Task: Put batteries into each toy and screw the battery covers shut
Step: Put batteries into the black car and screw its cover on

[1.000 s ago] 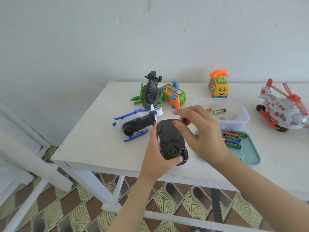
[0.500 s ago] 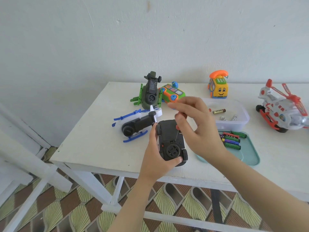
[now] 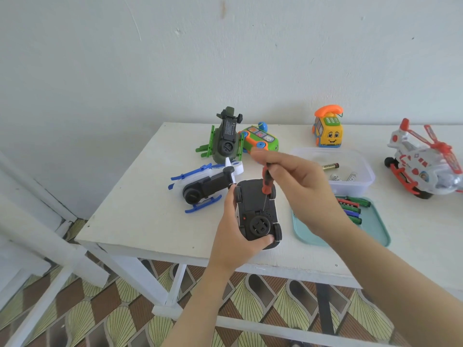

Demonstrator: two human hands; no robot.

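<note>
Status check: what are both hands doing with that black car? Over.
Left hand grips black toy car, underside up. Right hand pinches red screwdriver, tip on its underside. Nothing in the way.

red-white helicopter (image 3: 423,166): cut by right edge | screwdriver (image 3: 266,181) tip: too small
</note>
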